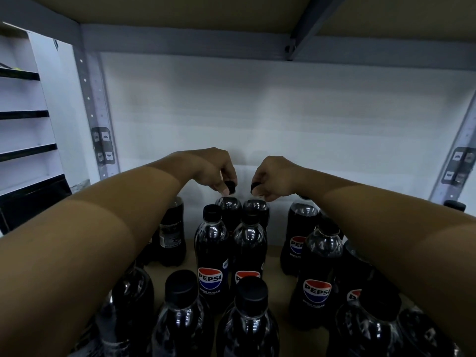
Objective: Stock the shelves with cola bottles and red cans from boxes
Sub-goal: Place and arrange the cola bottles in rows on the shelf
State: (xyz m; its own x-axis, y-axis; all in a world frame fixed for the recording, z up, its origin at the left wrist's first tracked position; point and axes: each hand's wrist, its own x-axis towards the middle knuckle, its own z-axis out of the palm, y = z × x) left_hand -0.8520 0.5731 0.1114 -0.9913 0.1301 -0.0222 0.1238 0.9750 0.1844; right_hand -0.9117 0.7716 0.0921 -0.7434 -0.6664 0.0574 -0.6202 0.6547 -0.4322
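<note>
While both bare forearms reach straight out over the brown shelf board [273,249] toward the far white back panel [257,112], each wrist bends down and each hand closes on a bottle top. The left hand [215,167] pinches the black screw cap [229,187] of a dark plastic cola bottle [228,215] between thumb and curled fingers, and the right hand [273,176] pinches the black cap [255,188] of a second dark cola bottle [257,213] just beside it on the right. These two bottles stand upright and close together at the far middle of the shelf. About fourteen dark cola bottles with black caps show in all, several with red, white and blue round labels; those under the arms and at the near edge are partly hidden, so the count is not sure. A grey perforated metal upright [88,99] stands at the far left.
</note>
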